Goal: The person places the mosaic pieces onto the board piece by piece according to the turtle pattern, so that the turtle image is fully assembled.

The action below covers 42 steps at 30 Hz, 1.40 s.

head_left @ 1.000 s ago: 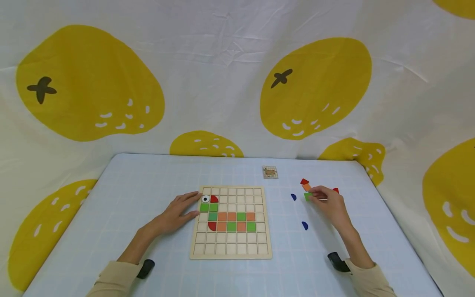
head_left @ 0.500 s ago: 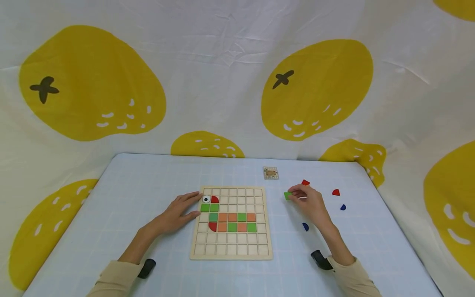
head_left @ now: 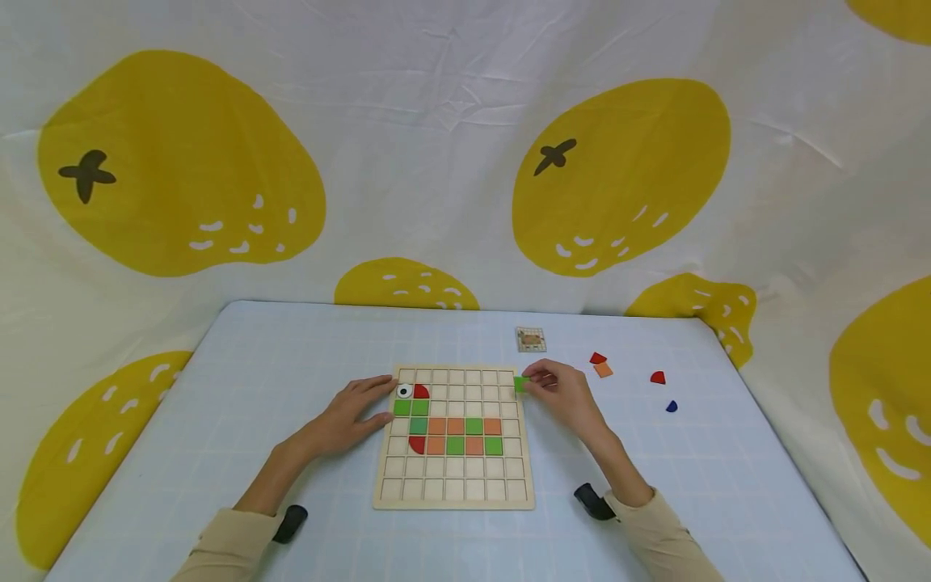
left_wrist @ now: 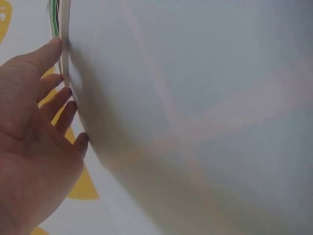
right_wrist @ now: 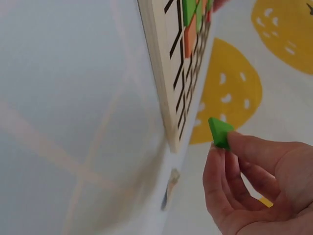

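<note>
A wooden grid board (head_left: 454, 488) lies on the table, with green, orange and red tiles and one round eye piece (head_left: 404, 391) in its cells. At the board's left edge rests my left hand (head_left: 349, 419), its fingers mostly straight, as the left wrist view shows on the board's side (left_wrist: 65, 29). Thumb and fingertips of my right hand (head_left: 566, 396) pinch a green tile (head_left: 521, 385) over the upper right edge of the board. The right wrist view has that tile (right_wrist: 221, 132) held clear of the grid. Part of it is hidden by the fingers.
Behind the board is a small picture card (head_left: 531, 339). To the right lie an orange tile (head_left: 603, 369), a red piece (head_left: 597, 358), another red piece (head_left: 658, 377) and a blue half-round piece (head_left: 671, 406). A fruit-patterned cloth (head_left: 465, 162) hangs behind the table.
My right hand has carried the green tile leftward from the loose pieces to the board's right edge. The orange tile shows again. My left hand has stayed in place.
</note>
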Each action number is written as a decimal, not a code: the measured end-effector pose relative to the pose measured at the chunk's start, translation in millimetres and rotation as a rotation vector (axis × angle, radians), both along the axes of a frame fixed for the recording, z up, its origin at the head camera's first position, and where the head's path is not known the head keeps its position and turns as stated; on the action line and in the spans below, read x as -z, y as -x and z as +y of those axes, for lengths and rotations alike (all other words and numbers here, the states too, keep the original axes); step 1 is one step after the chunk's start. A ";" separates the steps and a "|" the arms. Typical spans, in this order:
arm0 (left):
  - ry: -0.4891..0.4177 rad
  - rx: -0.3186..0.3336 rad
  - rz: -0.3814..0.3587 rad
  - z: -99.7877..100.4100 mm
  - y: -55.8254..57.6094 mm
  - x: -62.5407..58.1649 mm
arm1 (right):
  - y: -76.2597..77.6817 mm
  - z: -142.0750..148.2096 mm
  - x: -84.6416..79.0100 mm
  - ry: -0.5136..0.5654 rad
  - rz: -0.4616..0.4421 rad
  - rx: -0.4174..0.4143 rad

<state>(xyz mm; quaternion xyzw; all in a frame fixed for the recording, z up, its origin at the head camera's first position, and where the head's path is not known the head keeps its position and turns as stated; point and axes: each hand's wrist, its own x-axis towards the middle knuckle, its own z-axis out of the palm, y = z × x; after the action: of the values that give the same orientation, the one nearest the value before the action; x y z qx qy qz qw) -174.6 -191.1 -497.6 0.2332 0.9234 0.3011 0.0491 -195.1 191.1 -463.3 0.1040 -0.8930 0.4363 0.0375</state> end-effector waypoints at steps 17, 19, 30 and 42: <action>-0.001 -0.027 -0.032 1.2 -1.6 -2.3 | 6.1 -46.2 3.8 0.036 -0.029 -0.138; -0.003 -0.029 -0.039 1.8 -2.1 -3.9 | 6.3 -49.7 4.6 0.035 -0.039 -0.158; -0.014 -0.029 -0.041 2.8 -1.9 -4.5 | 6.8 -67.8 8.3 0.048 -0.086 -0.288; -0.013 -0.021 -0.043 2.7 -2.8 -2.9 | 5.4 -79.5 10.6 -0.003 -0.130 -0.346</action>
<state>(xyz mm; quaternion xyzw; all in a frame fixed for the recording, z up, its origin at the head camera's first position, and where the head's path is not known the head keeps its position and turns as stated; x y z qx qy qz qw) -171.7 -188.4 -494.7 0.2171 0.9226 0.3124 0.0641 -200.5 111.6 -473.8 0.2276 -0.8629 0.4410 -0.0961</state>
